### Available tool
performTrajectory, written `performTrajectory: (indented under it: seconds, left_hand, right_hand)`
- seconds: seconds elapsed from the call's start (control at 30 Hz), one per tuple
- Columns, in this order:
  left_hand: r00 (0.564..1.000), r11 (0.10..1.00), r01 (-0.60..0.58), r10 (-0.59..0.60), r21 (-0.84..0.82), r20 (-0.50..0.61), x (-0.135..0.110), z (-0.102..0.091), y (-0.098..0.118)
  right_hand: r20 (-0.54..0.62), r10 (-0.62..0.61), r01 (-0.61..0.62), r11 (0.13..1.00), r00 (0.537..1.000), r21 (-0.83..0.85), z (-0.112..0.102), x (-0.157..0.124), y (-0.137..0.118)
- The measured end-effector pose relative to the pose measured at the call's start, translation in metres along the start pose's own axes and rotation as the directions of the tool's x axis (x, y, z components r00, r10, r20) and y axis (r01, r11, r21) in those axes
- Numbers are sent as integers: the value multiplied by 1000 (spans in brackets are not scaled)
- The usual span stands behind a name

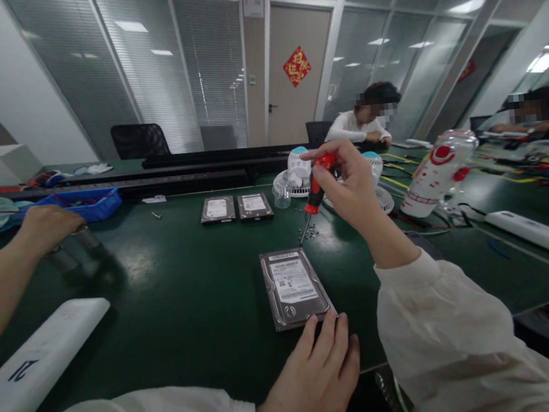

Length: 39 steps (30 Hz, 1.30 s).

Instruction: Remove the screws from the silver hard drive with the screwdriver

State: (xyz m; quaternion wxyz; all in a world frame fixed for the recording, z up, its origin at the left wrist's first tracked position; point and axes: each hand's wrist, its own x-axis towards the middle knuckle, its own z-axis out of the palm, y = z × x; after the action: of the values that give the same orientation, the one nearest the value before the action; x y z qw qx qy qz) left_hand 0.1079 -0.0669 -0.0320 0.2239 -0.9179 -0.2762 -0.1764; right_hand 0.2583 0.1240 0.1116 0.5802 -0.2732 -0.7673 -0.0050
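Observation:
A hard drive [289, 279] with a white label lies flat on the green table in front of me. My left hand [314, 370] rests at its near edge, fingers stretched out with their tips touching the drive; the thumb is hidden. In my right hand [350, 182] is a red and black screwdriver [315, 195], gripped by the handle and tilted. Its tip reaches down to the drive's far right corner. Several small screws [310, 231] are scattered just beyond that corner. Two more hard drives [217, 209] lie side by side farther back.
Another person's hand [53, 227] holds grey cylindrical things at the left. White device [47, 364] lies near left, a similar one [539, 232] at right. A blue tray [85, 205], small white fans [299, 171], a white-red bottle [439, 174] and cables stand around. A person [358, 123] sits opposite.

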Motion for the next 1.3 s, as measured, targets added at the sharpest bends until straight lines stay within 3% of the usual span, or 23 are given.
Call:
performTrajectory:
  seconds: [0.17,0.4,0.73,1.3]
  left_hand:
    - [1000,1000,1,-1,9,-15,1,-1,-2]
    - [1000,1000,4,-4,15,-14,1,0,-2]
    - [1000,1000,-8,8,6,-2,1,0,-1]
    - [999,999,32,-32,14,-3,0,0,3]
  right_hand:
    - [34,9,-12,993,999,113,0,-3,6]
    - [5,-15,15,997,1000,-79,1,-2,4]
    - [7,46,-46,994,999,95,3,-8,6]
    - [2,-5,5,999,1000,-48,-1,-6,3]
